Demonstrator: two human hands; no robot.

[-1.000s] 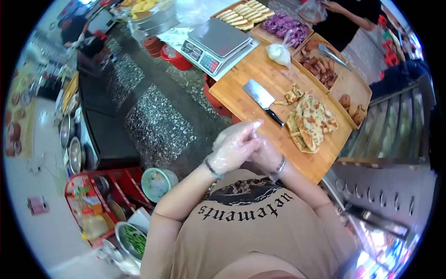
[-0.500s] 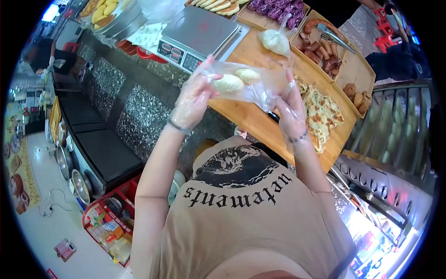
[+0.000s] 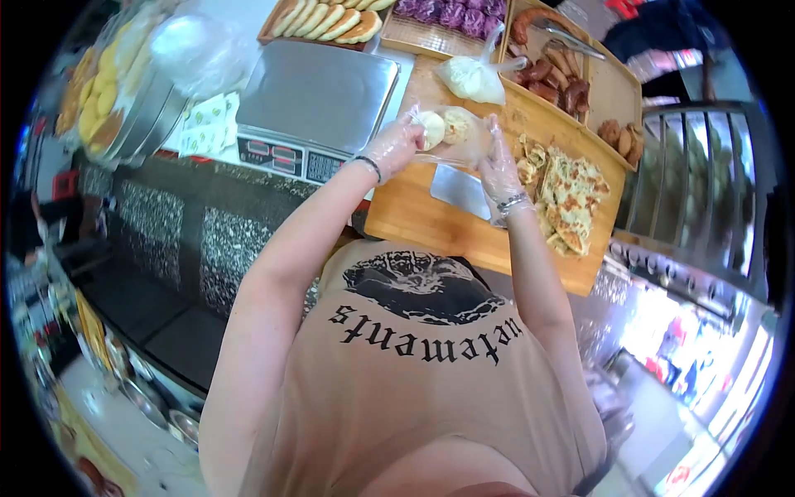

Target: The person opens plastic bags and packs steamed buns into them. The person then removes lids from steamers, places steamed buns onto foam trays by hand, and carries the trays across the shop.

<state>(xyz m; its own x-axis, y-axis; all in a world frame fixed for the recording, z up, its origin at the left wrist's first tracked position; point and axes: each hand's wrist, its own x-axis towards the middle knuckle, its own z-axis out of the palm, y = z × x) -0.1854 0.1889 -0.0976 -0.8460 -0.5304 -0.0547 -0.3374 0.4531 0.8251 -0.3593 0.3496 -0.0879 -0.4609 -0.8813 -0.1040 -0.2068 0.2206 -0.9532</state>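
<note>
Head view. Clock directions are taken from the clear bag (image 3: 478, 142), held above the near part of the cutting board (image 3: 414, 217).

1. Left hand (image 3: 392, 151), gloved: thumb and fingers nearly closed, pinching the bag's left side beside 1 of 2 pale rounded food pieces (image 3: 431, 130).
2. Right hand (image 3: 502, 180), gloved: fingers drawn in on the bag's right end; the exact finger gap cannot be told.
3. Contents: both food pieces lie inside the bag, side by side.
4. Status, as judged: loading of these 2 pieces appears complete. The bag is hand-supported and shows no knot; whether its mouth is open cannot be told.
5. Surroundings: knotted bag (image 3: 469, 80) at 12 o'clock; sausages (image 3: 570, 85) at 2 o'clock; flatbread (image 3: 577, 192), partly in pieces, at 4 o'clock; cleaver blade (image 3: 458, 190) at 6 o'clock; scale (image 3: 319, 87) at 10 o'clock, its platform apart from the bag.
</note>
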